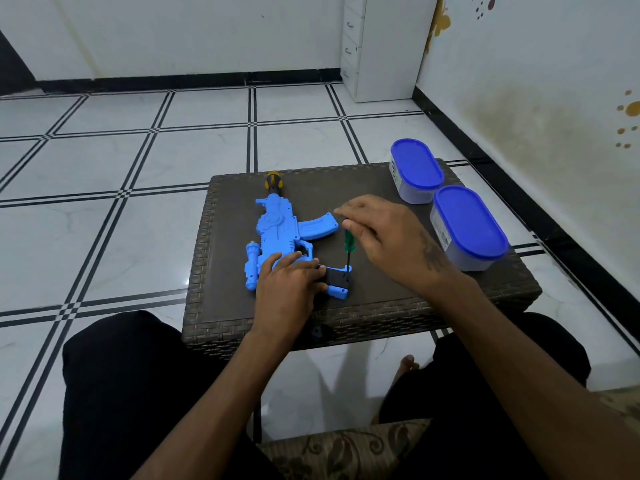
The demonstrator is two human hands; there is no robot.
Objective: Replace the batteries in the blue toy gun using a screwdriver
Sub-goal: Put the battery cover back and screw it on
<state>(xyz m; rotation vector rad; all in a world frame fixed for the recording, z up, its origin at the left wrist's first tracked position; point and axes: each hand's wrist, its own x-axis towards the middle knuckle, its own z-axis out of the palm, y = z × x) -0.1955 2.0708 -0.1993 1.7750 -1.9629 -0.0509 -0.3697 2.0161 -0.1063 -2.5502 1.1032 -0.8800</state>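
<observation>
Fingertip grip on green screwdriver (349,244)

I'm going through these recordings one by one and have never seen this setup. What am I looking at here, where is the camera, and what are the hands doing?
There is no machine here: a person works with bare hands, and the single picture comes from a camera worn on their head, looking down past their knees. In front of them is a small dark wicker table. On it lies a blue toy gun and two tubs with blue lids. The left hand rests on the gun's grip end, steadying it. The right hand pinches the top of a green-handled screwdriver, standing upright with its tip down on the black panel by the grip, probably the battery cover.
</observation>
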